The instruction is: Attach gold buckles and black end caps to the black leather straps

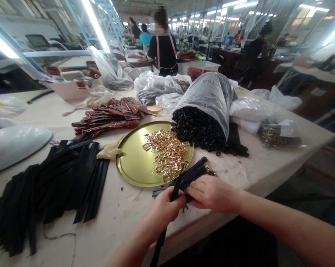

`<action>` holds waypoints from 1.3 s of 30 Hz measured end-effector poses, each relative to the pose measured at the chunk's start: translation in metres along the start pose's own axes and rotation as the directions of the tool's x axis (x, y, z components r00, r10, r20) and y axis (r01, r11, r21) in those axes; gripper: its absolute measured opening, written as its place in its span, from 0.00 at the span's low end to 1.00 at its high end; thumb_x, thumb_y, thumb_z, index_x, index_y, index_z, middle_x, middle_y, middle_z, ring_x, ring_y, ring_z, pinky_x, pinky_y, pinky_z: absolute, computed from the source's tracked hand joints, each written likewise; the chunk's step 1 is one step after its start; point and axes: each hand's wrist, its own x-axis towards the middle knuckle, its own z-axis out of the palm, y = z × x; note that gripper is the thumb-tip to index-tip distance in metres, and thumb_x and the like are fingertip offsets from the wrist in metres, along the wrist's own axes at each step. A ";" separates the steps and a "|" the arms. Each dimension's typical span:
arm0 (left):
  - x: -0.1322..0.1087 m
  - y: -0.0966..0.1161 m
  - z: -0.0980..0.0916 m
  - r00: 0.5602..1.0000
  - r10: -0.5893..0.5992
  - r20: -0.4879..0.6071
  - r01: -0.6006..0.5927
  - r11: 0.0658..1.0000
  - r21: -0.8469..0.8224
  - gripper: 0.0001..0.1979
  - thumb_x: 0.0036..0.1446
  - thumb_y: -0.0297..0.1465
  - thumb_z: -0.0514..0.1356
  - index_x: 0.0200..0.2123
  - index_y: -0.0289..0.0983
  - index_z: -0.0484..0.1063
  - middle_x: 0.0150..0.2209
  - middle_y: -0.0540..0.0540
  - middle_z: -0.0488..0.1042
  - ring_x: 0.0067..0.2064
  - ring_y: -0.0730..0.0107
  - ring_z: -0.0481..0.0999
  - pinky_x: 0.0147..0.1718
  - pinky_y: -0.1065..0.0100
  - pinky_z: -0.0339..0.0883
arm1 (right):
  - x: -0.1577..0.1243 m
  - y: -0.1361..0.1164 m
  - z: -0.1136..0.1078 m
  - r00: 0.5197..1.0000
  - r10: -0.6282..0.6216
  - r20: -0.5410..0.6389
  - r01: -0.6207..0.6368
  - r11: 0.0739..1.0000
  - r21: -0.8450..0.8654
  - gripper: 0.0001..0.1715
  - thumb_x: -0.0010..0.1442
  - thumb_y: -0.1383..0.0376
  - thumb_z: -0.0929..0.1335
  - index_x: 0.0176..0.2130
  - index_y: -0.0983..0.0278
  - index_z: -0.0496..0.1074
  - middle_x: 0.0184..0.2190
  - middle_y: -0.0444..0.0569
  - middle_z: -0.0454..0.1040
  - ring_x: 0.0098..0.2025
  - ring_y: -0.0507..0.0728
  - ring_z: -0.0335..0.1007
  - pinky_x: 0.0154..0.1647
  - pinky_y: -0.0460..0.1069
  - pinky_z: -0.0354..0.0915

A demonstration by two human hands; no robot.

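Near the front edge of the table, my left hand [167,205] is closed round a long black strap [161,241], whose lower end hangs past the edge. My right hand [209,193] meets it with the fingers pinched on the same strap; the fingertips are partly hidden. Just behind my hands lies a bundle of black straps [196,172] with gold metal bits at their far ends. Beyond, gold-coloured buckles [170,152] are heaped on a round gold tray [134,148]. A large pile of black strips [58,181] spreads to the left.
A plastic bag [209,96] spills small black fittings [200,128] beside the tray. Brown patterned strips [108,116] lie behind it. Bagged metal parts [278,133] are on the right, and a white machine part [19,144] on the left. A person in an apron [164,52] stands farther back.
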 end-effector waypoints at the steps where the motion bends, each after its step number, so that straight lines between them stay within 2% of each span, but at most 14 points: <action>1: 0.001 0.005 -0.003 1.000 0.012 -0.011 -0.012 1.000 -0.012 0.08 0.47 0.34 0.59 0.27 0.36 0.66 0.17 0.56 0.64 0.14 0.81 0.57 0.14 0.76 0.49 | 0.001 0.008 0.003 1.000 0.015 -0.005 -0.015 1.000 -0.005 0.14 0.61 0.62 0.60 0.40 0.68 0.68 0.33 0.52 0.72 0.34 0.57 0.66 0.33 0.51 0.61; 6: 0.003 0.016 -0.032 0.965 0.196 -0.172 -0.178 0.977 0.113 0.11 0.49 0.38 0.59 0.28 0.36 0.70 0.27 0.49 0.71 0.31 0.69 0.70 0.30 0.71 0.62 | 0.003 0.041 0.022 0.988 0.136 -0.067 -0.137 0.990 -0.020 0.12 0.61 0.63 0.62 0.42 0.65 0.69 0.40 0.53 0.73 0.41 0.58 0.66 0.43 0.54 0.61; 8: -0.002 0.017 -0.043 0.949 0.213 -0.233 -0.196 0.976 0.094 0.12 0.51 0.39 0.58 0.25 0.35 0.68 0.24 0.49 0.70 0.29 0.71 0.68 0.29 0.71 0.61 | 0.003 0.040 0.024 0.971 0.207 -0.118 -0.209 0.978 -0.007 0.14 0.60 0.63 0.63 0.44 0.65 0.69 0.44 0.54 0.72 0.44 0.60 0.65 0.46 0.56 0.60; 11: -0.018 0.028 -0.050 0.932 0.194 -0.305 -0.247 0.958 -0.147 0.13 0.54 0.40 0.56 0.27 0.35 0.65 0.15 0.57 0.58 0.17 0.79 0.57 0.18 0.75 0.53 | 0.006 0.021 0.018 0.915 0.345 -0.212 -0.334 0.939 0.087 0.19 0.59 0.60 0.63 0.48 0.66 0.67 0.47 0.55 0.70 0.46 0.61 0.64 0.48 0.57 0.60; 14: -0.039 0.043 -0.049 0.833 0.332 -0.443 -0.457 0.863 -0.213 0.10 0.54 0.38 0.57 0.29 0.37 0.64 0.15 0.59 0.54 0.16 0.83 0.52 0.15 0.77 0.47 | 0.005 -0.005 0.011 0.899 0.370 -0.235 -0.326 0.923 0.206 0.17 0.59 0.61 0.62 0.47 0.65 0.68 0.43 0.54 0.72 0.43 0.59 0.67 0.46 0.55 0.62; 17: -0.050 0.039 -0.045 0.717 0.450 -0.533 -0.513 0.857 0.034 0.09 0.52 0.37 0.59 0.29 0.38 0.65 0.16 0.57 0.59 0.18 0.81 0.57 0.17 0.77 0.52 | -0.001 -0.026 0.014 0.892 0.389 -0.231 -0.327 0.908 0.263 0.14 0.59 0.62 0.62 0.45 0.64 0.69 0.40 0.53 0.73 0.41 0.58 0.68 0.44 0.55 0.63; 20: -0.046 0.013 -0.038 0.744 0.425 -0.515 -0.372 0.905 0.207 0.10 0.50 0.37 0.60 0.26 0.37 0.65 0.19 0.54 0.66 0.22 0.76 0.65 0.22 0.74 0.58 | -0.009 -0.038 0.017 0.870 0.449 -0.203 -0.368 0.866 0.339 0.13 0.59 0.63 0.63 0.44 0.64 0.69 0.40 0.52 0.73 0.41 0.58 0.68 0.43 0.54 0.63; 22: -0.043 -0.001 -0.030 0.790 0.362 -0.495 -0.324 0.932 0.164 0.11 0.51 0.39 0.58 0.27 0.37 0.64 0.17 0.55 0.63 0.20 0.76 0.63 0.20 0.74 0.57 | -0.012 -0.045 0.013 0.856 0.482 -0.188 -0.381 0.833 0.400 0.13 0.59 0.63 0.62 0.44 0.63 0.68 0.40 0.52 0.73 0.42 0.58 0.67 0.44 0.54 0.63; 24: -0.048 -0.006 -0.019 0.878 0.306 -0.369 -0.324 0.946 0.014 0.13 0.52 0.42 0.56 0.32 0.38 0.63 0.17 0.58 0.58 0.17 0.79 0.57 0.16 0.75 0.52 | -0.014 -0.050 0.001 0.815 0.551 -0.176 -0.405 0.761 0.506 0.15 0.59 0.61 0.63 0.45 0.63 0.68 0.38 0.51 0.72 0.40 0.57 0.67 0.42 0.53 0.63; 26: -0.061 -0.002 -0.004 0.961 0.253 -0.109 -0.271 0.941 -0.204 0.15 0.55 0.44 0.52 0.37 0.38 0.63 0.17 0.58 0.56 0.15 0.81 0.52 0.14 0.76 0.49 | -0.013 -0.056 -0.015 0.745 0.654 -0.129 -0.412 0.604 0.682 0.18 0.59 0.57 0.62 0.46 0.63 0.66 0.33 0.49 0.71 0.35 0.55 0.67 0.36 0.50 0.64; 28: -0.076 0.003 0.012 0.972 0.177 0.155 -0.107 0.919 -0.378 0.17 0.57 0.45 0.48 0.39 0.38 0.64 0.17 0.58 0.56 0.15 0.81 0.50 0.14 0.76 0.49 | -0.012 -0.061 -0.031 0.693 0.721 -0.021 -0.352 0.365 0.862 0.22 0.58 0.52 0.61 0.45 0.64 0.64 0.27 0.45 0.67 0.27 0.52 0.63 0.28 0.47 0.62; 31: -0.089 0.000 0.032 0.918 0.042 0.393 0.180 0.841 -0.510 0.17 0.58 0.43 0.47 0.37 0.36 0.66 0.18 0.56 0.57 0.15 0.82 0.52 0.15 0.76 0.52 | -0.015 -0.066 -0.045 0.645 0.754 0.126 -0.286 0.086 0.954 0.20 0.57 0.50 0.61 0.36 0.64 0.63 0.20 0.40 0.61 0.20 0.48 0.56 0.20 0.44 0.55; 34: -0.087 -0.010 0.045 0.830 -0.012 0.558 0.416 0.680 -0.604 0.16 0.59 0.40 0.49 0.37 0.33 0.67 0.21 0.54 0.60 0.15 0.85 0.52 0.14 0.78 0.49 | -0.023 -0.067 -0.046 0.584 0.789 0.193 -0.306 -0.006 0.952 0.16 0.55 0.53 0.65 0.28 0.64 0.61 0.16 0.37 0.58 0.18 0.47 0.52 0.19 0.43 0.51; 39: -0.074 -0.017 0.053 0.694 0.026 0.719 0.631 0.460 -0.625 0.16 0.59 0.38 0.49 0.37 0.31 0.68 0.19 0.55 0.56 0.14 0.86 0.48 0.13 0.80 0.41 | -0.037 -0.061 -0.034 0.570 0.767 0.296 -0.272 -0.164 0.948 0.14 0.55 0.57 0.65 0.25 0.64 0.61 0.13 0.36 0.56 0.16 0.46 0.48 0.18 0.43 0.46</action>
